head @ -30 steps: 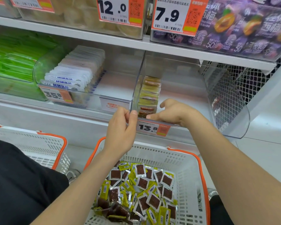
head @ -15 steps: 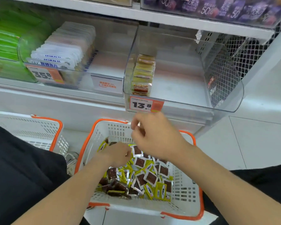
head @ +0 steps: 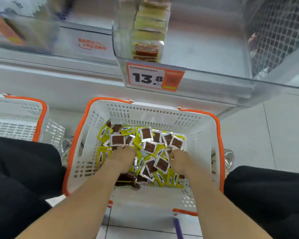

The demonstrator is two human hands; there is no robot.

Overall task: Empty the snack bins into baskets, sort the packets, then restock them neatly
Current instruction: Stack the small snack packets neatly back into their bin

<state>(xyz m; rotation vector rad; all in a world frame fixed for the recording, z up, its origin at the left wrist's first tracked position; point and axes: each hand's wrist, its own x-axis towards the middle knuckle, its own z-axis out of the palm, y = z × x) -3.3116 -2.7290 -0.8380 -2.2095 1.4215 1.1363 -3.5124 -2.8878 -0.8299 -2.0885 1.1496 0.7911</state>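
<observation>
Packets (head: pixel 149 147) in basket (head: pixel 162 113) beneath left hand (head: pixel 125 156) and right hand (head: pixel 179 161), both palm-down, fingers hidden among them, grip unclear.

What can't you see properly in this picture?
All in the head view:
- Fingers of the left hand and right hand: buried among the packets, so I cannot tell whether they hold any.
- Small print on the price tag: too small and blurred.
- Left bin: motion-blurred, cut off by the top edge.
- Purple thing: cut off by the bottom edge.
</observation>
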